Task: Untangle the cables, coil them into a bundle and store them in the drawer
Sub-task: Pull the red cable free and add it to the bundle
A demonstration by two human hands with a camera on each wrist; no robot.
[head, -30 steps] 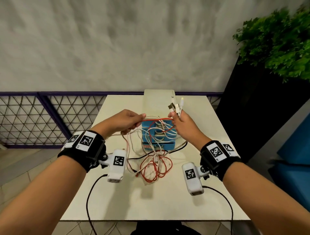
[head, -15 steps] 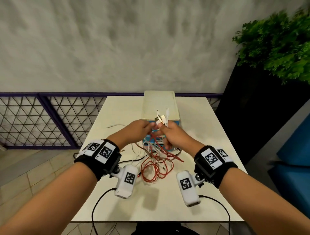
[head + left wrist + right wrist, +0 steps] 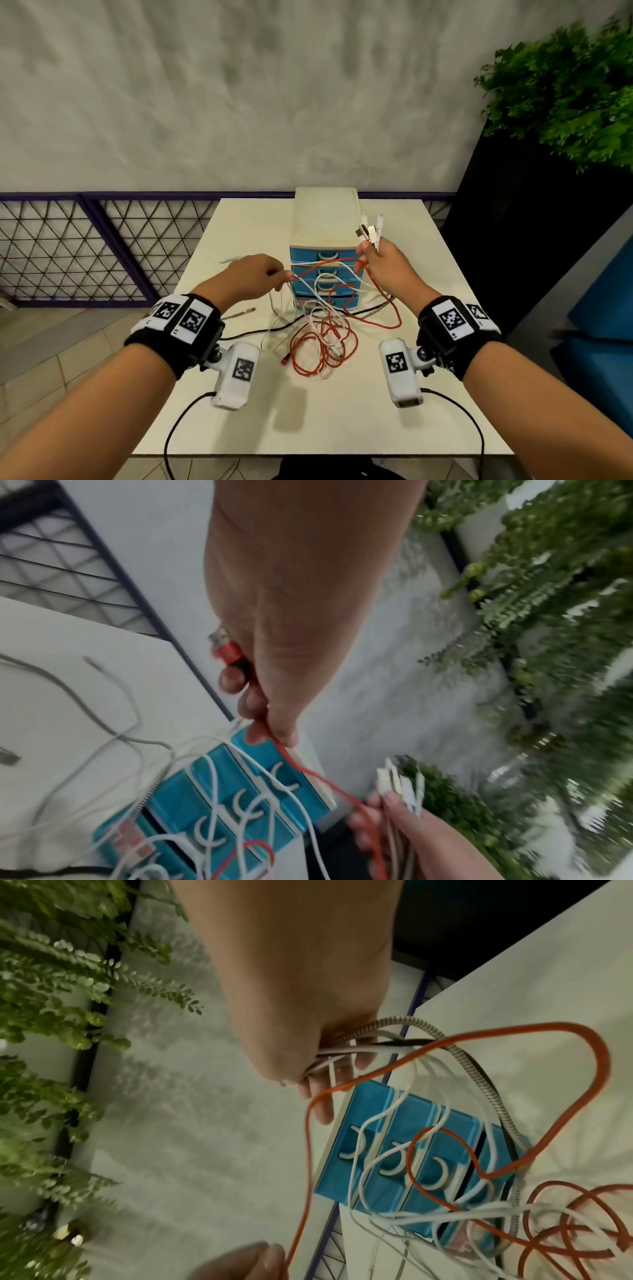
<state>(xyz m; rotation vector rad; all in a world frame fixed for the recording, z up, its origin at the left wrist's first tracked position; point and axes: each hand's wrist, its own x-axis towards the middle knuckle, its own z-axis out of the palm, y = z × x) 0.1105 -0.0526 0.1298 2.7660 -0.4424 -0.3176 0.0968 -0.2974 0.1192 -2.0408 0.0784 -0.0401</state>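
A tangle of red and white cables (image 3: 322,339) lies on the white table (image 3: 342,418) in front of a small drawer unit (image 3: 323,270) with blue drawers. My left hand (image 3: 253,274) pinches the red cable (image 3: 325,263) near its red USB plug (image 3: 227,650). My right hand (image 3: 383,263) grips a bunch of cable ends, their white and metal plugs (image 3: 371,231) sticking up above the fist. The red cable stretches between the two hands, across the drawer fronts (image 3: 411,1161). A braided metal-look cable (image 3: 493,1091) also runs from the right fist.
A loose white cable (image 3: 236,257) and a braided plug end (image 3: 248,311) lie on the table's left side. A black cable (image 3: 260,331) crosses under the tangle. A dark planter with green foliage (image 3: 561,102) stands at the right; a purple mesh railing (image 3: 85,246) runs behind.
Half a second ago the hands were together over the drawer unit. They have since drawn apart, left going left and right going right and up, pulling the red cable taut between them.
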